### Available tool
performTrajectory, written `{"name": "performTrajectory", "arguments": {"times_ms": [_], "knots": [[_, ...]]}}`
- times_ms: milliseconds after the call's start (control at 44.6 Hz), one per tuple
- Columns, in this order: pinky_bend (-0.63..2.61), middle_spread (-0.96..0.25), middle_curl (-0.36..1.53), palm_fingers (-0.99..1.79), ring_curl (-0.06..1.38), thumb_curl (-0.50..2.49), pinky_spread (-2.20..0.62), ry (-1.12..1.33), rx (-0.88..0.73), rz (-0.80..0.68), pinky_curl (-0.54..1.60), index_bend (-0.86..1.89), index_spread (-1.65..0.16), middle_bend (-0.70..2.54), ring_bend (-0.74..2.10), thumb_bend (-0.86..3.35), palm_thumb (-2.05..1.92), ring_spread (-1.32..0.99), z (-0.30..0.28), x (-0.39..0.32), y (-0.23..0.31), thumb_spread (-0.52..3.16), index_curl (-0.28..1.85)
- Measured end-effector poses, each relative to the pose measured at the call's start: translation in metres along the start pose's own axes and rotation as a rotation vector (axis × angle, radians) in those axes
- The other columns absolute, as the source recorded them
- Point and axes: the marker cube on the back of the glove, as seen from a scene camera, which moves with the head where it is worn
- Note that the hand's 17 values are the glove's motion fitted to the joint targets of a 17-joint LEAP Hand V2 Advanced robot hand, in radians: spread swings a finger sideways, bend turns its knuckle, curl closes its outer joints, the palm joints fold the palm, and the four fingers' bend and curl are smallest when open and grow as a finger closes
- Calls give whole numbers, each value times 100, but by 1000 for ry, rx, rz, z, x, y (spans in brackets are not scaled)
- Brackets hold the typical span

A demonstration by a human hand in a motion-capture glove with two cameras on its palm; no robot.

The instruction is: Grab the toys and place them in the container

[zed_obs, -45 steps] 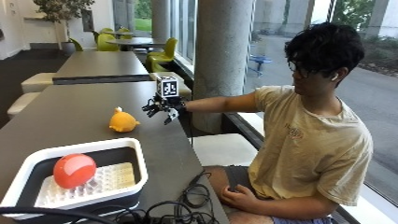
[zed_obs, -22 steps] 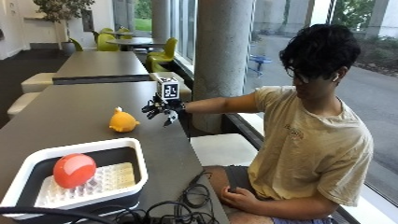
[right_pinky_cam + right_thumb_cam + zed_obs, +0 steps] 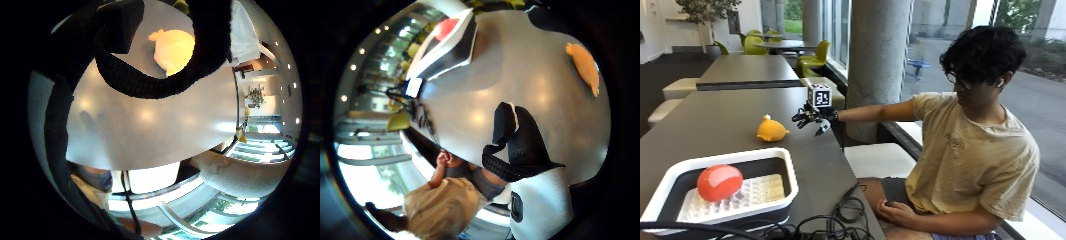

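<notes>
**Yellow toy on table, gloved hand just beside it**

Yellow toy (image 3: pixel 772 130): stands on the grey table (image 3: pixel 713 125), mid-table, untouched. Gloved right hand (image 3: pixel 813 118): held above the table just right of the toy, fingers (image 3: pixel 802 119) apart and loosely bent, gripping nothing. Container (image 3: pixel 733 192): white-rimmed, near end of the table, well apart from the toy. Red ball (image 3: pixel 719 182): lies inside the container, left part.

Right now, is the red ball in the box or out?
In. The red ball sits inside the white container, on its studded insert.
</notes>
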Motion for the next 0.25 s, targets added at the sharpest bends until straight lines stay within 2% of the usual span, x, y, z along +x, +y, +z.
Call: {"name": "performTrajectory", "arguments": {"times_ms": [67, 179, 246], "knots": [[92, -1, 22, -5, 38, 31, 1, -42, 35, -34, 33, 20, -33, 14, 19, -1, 19, -2, -5, -16, -8, 147, 47], [92, -1, 21, -5, 38, 31, 1, -52, 14, -32, 33, 20, -33, 14, 19, -1, 19, -2, 1, 0, -2, 147, 47], [92, -1, 21, -5, 38, 31, 1, -154, 10, 98, 33, 20, -33, 14, 19, -1, 19, -2, 1, -9, 0, 147, 47]]}}
